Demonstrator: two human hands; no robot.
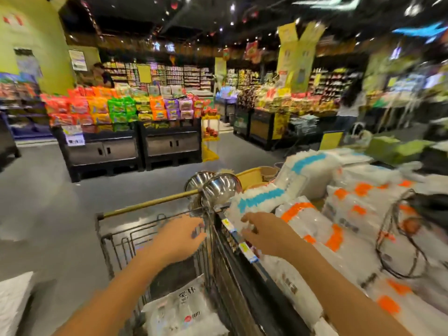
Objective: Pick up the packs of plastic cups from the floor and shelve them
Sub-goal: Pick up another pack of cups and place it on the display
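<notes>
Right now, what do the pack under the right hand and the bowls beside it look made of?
Blue-striped cup pack: thin clear plastic film, glossy and crinkled, probably plastic cups inside. Bowls: polished metal, likely stainless steel, judging by the mirror-like reflections. Right hand rests on the pack's end.

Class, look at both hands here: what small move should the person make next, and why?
Probably push the blue-striped cup pack further onto the shelf pile. The right hand touches its near end, which overhangs the shelf edge; the left hand hovers empty, fingers spread, over the wire cart.
</notes>
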